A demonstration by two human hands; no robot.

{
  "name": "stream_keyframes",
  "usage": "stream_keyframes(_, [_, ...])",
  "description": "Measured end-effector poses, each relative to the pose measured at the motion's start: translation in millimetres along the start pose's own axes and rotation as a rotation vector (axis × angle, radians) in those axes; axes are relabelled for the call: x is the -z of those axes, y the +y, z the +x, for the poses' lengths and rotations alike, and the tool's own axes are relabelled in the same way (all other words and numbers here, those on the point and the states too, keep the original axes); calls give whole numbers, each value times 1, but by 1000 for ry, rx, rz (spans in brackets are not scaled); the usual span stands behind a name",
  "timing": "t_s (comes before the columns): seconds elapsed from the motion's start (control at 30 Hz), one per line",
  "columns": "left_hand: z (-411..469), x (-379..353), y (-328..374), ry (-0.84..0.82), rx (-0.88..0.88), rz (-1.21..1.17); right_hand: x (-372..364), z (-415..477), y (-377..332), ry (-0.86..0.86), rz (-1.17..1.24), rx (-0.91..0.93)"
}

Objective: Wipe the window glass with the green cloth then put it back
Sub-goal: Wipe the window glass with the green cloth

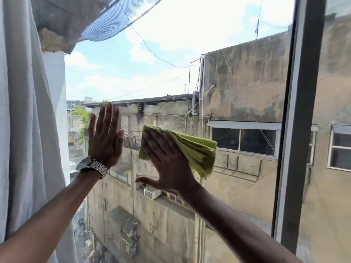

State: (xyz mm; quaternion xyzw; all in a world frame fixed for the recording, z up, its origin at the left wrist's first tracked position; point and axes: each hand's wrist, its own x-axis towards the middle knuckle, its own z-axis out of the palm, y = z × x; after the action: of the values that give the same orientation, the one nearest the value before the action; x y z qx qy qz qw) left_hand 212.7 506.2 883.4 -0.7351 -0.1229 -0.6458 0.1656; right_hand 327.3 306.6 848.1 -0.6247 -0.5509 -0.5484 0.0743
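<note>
Right hand (167,160) flat on green cloth (191,150), mid-pane, window frame (300,111) well right.

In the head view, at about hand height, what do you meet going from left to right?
White fabric curtain → left hand with a silver metal wristwatch, flat and empty against the clear window glass → right hand pressing the folded green cloth → dark vertical window frame.
</note>
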Motion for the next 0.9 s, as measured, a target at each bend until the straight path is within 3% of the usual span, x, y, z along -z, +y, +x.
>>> stream_keyframes(0.2, [-6,-4,-7,16,-9,-39,-6,-29,-1,-90,137,139])
stream_keyframes(0.43, [-5,-9,-11,10,-11,-39,24,-68,52,-163,-12,213])
stream_keyframes(0.53, [-4,-11,-12,22,-13,-52,45,-77,71,-181,-94,154])
stream_keyframes(0.7, [-3,-11,-14,19,2,-30,68,-52,60,-32,-11,37])
stream_keyframes(0.9, [-4,-9,-12,-11,12,-27,96,-25,66,-156,55,-300])
